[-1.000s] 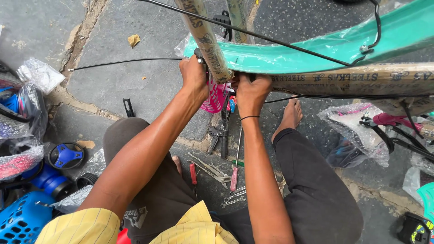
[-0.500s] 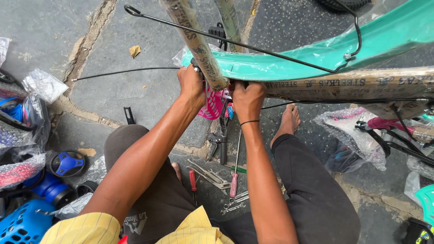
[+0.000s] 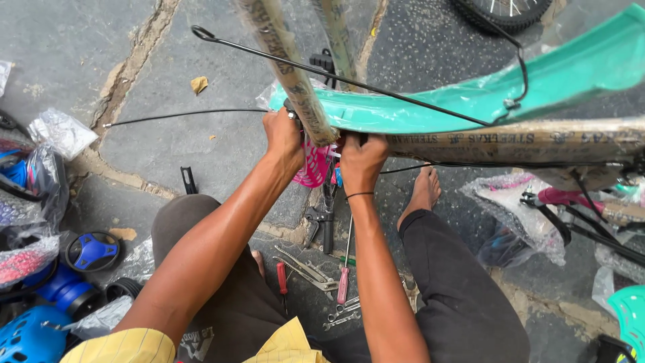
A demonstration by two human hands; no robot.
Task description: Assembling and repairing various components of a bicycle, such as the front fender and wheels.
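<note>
A bicycle frame wrapped in brown paper [image 3: 510, 142] crosses the upper view, with a teal mudguard [image 3: 484, 94] above it and thin black wire stays [image 3: 336, 77]. My left hand [image 3: 283, 134] grips a small dark part where the wrapped tube [image 3: 289, 67] meets the mudguard's end. My right hand [image 3: 361, 160] is closed around the frame just to the right, a black band on its wrist. What the fingers pinch is hidden. A pink part [image 3: 314, 167] hangs below, between the hands.
Pliers [image 3: 321, 222], spanners [image 3: 306, 269] and red-handled screwdrivers [image 3: 344, 282] lie on the stone paving between my knees. Bagged parts and blue plastic pieces [image 3: 47, 289] sit at left, more bagged parts [image 3: 524, 215] at right. A wheel [image 3: 504, 10] shows at top. My bare foot [image 3: 423, 191] rests beneath the frame.
The view has shifted slightly; both hands stay at the same joint on the frame, with only small movement.
</note>
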